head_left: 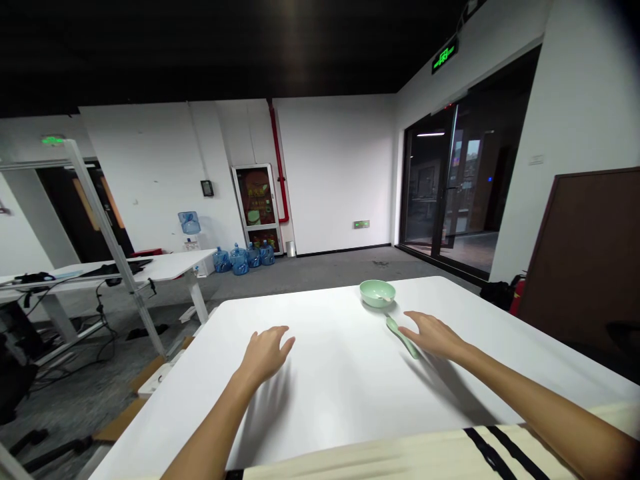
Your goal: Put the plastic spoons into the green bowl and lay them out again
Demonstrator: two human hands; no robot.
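A pale green bowl (pixel 377 293) stands near the far edge of a white table (pixel 325 393). A matching green spoon (pixel 401 335) lies flat on the table just in front of it. My right hand (pixel 434 335) rests palm down beside the spoon, fingers stretched out and touching or nearly touching its handle. My left hand (pixel 266 354) lies on the bare tabletop to the left, fingers loosely spread, holding nothing. Something small and pale sits inside the bowl; I cannot make it out.
Another white desk (pixel 165 265) with cables and dark gear stands at the left. Several blue water jugs (pixel 240 258) sit by the far wall. A dark brown panel (pixel 585 260) stands at the right, glass doors (pixel 450 193) beyond it.
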